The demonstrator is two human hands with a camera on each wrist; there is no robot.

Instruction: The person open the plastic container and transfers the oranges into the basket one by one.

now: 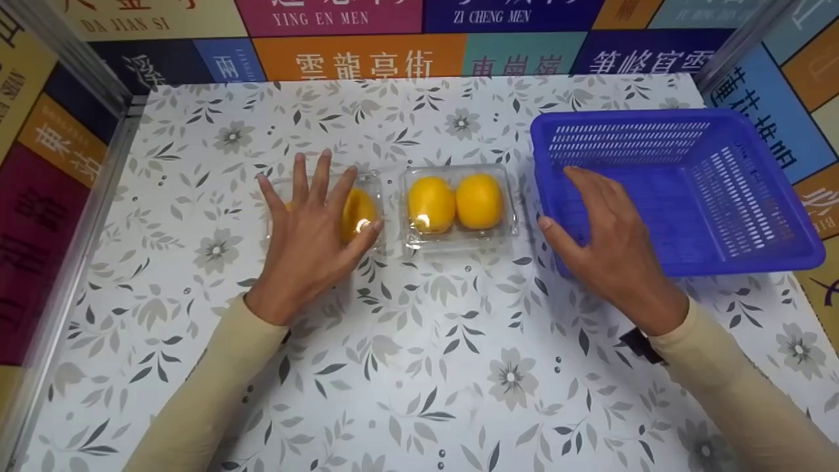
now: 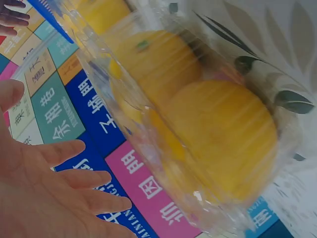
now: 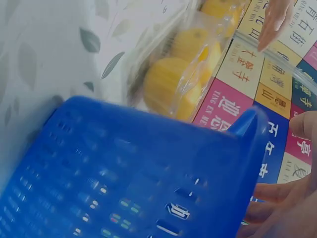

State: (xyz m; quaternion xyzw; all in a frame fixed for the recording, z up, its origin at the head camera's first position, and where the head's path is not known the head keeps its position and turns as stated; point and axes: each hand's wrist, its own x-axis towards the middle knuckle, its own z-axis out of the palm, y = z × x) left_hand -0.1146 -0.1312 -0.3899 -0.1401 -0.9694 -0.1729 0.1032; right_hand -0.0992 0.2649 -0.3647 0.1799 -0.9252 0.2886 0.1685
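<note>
Left hand is hovering, fingers spread, over one fruit box; right hand, fingers relaxed, is touching the blue basket.

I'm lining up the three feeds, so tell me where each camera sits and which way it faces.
Head: above, facing down at the table; both hands and sleeves show.
Left wrist: beside the left hand, facing the left fruit box.
Right wrist: beside the right hand, facing the blue basket.
Both wrist views share the fruit boxes.
</note>
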